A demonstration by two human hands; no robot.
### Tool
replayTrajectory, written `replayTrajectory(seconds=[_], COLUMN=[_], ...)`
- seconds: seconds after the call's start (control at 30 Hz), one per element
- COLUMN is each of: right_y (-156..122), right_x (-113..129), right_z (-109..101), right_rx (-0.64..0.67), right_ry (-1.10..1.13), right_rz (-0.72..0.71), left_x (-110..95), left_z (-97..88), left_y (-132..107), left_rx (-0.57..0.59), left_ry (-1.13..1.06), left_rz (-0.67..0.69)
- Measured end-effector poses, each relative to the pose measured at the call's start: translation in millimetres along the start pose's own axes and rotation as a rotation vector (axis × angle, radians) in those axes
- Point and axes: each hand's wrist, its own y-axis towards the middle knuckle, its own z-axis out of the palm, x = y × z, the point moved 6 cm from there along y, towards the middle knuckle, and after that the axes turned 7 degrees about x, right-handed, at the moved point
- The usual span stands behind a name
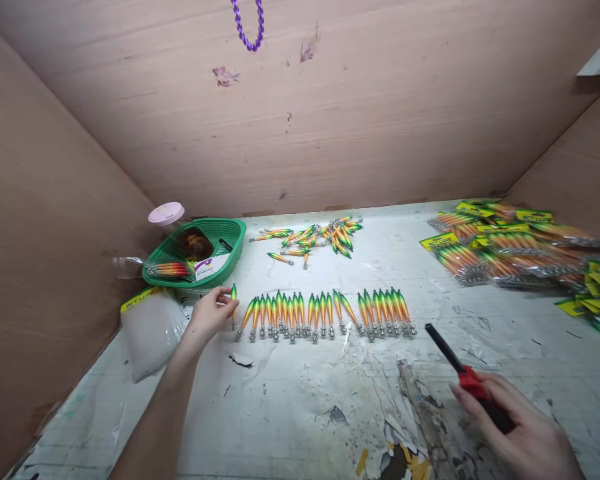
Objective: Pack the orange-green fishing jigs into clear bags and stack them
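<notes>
Head view: left fingers (223, 291) pinch slim green-orange lure (234, 293); right fingers (503, 387) clasp red-black stick lighter (471, 380), nozzle (445, 348) best kept clear.

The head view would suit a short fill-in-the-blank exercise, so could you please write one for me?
1. The right hand holds a lighter coloured black and ____.
2. The left hand touches a lure at the ____ end of the row of lures, as pictured.
3. The basket is coloured ____.
4. The bead loop at the top of the view is coloured ____.

Missing words: red; left; green; purple.
</notes>
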Motion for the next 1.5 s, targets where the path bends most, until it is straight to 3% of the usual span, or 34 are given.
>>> replayTrajectory(seconds=[0.07, 0.2, 0.33, 0.5, 0.7, 1.0, 1.13, 1.27, 1.33, 1.43, 1.5], right_y=[10, 32, 39, 34, 57, 100, 96, 77, 75, 87, 102], right_x=[-16, -26, -7, 25, 25, 15, 17, 15, 10, 2, 0], right_z=[0, 0, 7, 40, 66, 75, 68, 59, 59, 65, 69], right_rx=[-0.010, -0.032, 0.038, 0.223, 0.245, 0.200, 0.191, 0.168, 0.127, 0.079, 0.062], right_ry=[-0.082, -0.142, -0.096, -0.126, -0.164, -0.220, -0.229, -0.244, -0.264, -0.294, -0.307], right_rz=[0.062, 0.034, -0.221, -0.577, -0.619, -0.625, -0.640, -0.675, -0.670, -0.664, -0.670], left_x=[19, 36, 33, 38, 50, 39, 25, 8, 2, -10, -17], left_z=[-8.8, 7.3, 15.5, 31.6, 50.1, 64.6, 73.1, 108.6, 131.7, 156.0, 162.7], left_y=[8, 9, -1, -18, -16, 8, -7, -43, -51, -43, -30], left_rx=[-0.010, 0.084, 0.120, 0.309, 0.246, 0.203, 0.154, 0.138, 0.161, 0.167, 0.161], left_ry=[0.072, 0.143, 0.198, 0.553, 0.755, 0.729, 0.843, 0.936, 0.964, 0.980, 0.986], left_rz=[-0.023, 0.011, 0.140, 0.509, 0.662, 0.668, 0.755, 0.965, 1.002, 0.989, 0.981])
